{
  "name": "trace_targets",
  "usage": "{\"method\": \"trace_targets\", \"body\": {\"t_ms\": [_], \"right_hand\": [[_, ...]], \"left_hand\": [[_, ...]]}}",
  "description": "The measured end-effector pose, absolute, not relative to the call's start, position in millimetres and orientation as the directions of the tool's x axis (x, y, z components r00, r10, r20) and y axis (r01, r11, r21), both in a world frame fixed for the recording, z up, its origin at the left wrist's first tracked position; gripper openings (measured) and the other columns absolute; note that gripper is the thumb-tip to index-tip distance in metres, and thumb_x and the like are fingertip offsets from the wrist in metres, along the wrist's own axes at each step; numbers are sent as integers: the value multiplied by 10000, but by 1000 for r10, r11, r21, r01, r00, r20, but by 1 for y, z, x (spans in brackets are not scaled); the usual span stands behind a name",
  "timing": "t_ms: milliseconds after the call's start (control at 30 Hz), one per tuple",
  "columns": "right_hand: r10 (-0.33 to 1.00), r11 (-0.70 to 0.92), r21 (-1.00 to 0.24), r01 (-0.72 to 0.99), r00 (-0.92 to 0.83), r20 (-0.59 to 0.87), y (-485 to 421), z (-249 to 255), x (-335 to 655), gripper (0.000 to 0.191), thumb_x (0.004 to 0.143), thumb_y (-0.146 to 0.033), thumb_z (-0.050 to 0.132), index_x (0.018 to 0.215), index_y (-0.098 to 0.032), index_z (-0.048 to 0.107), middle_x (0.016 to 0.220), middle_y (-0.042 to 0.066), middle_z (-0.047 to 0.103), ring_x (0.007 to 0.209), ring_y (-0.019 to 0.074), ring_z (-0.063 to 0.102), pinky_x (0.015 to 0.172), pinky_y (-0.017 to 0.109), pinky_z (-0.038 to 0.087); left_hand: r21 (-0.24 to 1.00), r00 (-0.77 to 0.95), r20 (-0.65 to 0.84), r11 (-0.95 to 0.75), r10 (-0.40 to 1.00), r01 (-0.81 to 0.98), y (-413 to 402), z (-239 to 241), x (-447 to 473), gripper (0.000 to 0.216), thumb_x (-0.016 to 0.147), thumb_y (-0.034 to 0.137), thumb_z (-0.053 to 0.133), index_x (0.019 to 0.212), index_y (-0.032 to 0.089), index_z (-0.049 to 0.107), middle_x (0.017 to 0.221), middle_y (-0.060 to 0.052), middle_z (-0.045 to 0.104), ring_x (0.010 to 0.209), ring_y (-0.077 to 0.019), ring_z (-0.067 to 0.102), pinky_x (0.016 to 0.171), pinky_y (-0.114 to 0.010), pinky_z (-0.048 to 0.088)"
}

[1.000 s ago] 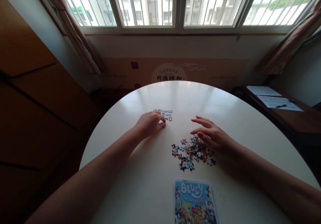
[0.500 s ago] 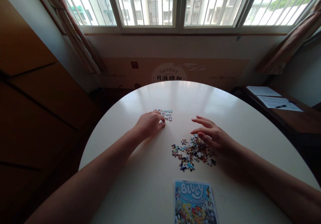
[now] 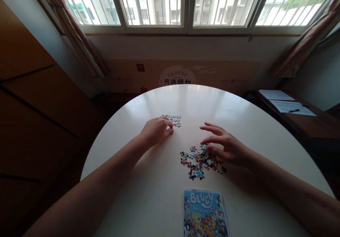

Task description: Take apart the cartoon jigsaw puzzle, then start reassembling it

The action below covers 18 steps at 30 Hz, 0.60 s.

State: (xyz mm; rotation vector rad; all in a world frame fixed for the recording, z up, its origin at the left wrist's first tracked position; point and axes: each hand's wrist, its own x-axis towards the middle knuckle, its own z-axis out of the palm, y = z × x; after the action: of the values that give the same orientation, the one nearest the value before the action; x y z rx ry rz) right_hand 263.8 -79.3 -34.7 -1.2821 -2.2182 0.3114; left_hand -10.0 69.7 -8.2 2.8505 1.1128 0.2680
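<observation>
My left hand (image 3: 156, 130) rests on the round white table (image 3: 239, 120), fingers curled, its fingertips touching a small joined patch of puzzle pieces (image 3: 174, 120). Whether it grips a piece is hidden. My right hand (image 3: 225, 146) hovers with fingers spread over the right side of a loose pile of coloured puzzle pieces (image 3: 199, 161), holding nothing. A blue picture card printed "BLUEY" (image 3: 205, 214) lies at the near table edge.
A side table at the right carries white papers (image 3: 288, 104) and a pen (image 3: 294, 110). Wide barred windows (image 3: 186, 3) with curtains run along the far wall. Wooden panelling (image 3: 34, 99) fills the left.
Both hands keep their positions. The view has shifted slightly, so everything sits a little to the left.
</observation>
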Motion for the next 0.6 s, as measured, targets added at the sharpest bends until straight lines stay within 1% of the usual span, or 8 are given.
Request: {"method": "trace_targets", "body": {"t_ms": [133,233,333,500,600], "right_hand": [[838,540,-399,741,-425,344,-80,-35,260,205,918,-304,622,1103,-295,709,1487,27,457,1465,277,304,1129,564,386],[830,548,-344,763,-444,337,-81,-36,256,236,902,-307,638,1127,-301,709,1501,35,442,1465,301,298,1123,589,374],[839,532,-309,788,-441,320,-81,-35,251,213,880,-301,654,1081,-306,726,1504,31,438,1463,318,298,1123,610,351],[881,459,-313,831,-380,283,-82,-35,244,173,851,-301,684,1015,-292,739,1503,24,438,1464,332,284,1128,610,335],[908,408,-360,839,-332,257,-82,-35,243,140,845,-304,692,973,-269,737,1507,29,433,1469,333,273,1140,603,322]], "left_hand": [[114,729,155,-745,666,657,68,-6,-10,220,880,353,629,1016,228,749,1085,-58,688,846,-213,664,719,-306,510],[94,748,213,-775,629,625,64,-3,-8,255,915,377,604,1062,216,736,1069,-67,685,806,-204,661,687,-306,504],[98,745,284,-791,603,603,59,-1,-6,265,941,384,577,1057,207,738,1040,-72,689,788,-198,659,672,-304,499],[121,732,385,-817,562,564,55,1,-4,248,951,357,566,1029,211,750,973,-60,691,747,-180,649,637,-298,488],[132,712,445,-826,543,548,56,2,-6,223,942,325,576,1000,204,754,929,-53,689,698,-161,629,608,-287,474]]}}
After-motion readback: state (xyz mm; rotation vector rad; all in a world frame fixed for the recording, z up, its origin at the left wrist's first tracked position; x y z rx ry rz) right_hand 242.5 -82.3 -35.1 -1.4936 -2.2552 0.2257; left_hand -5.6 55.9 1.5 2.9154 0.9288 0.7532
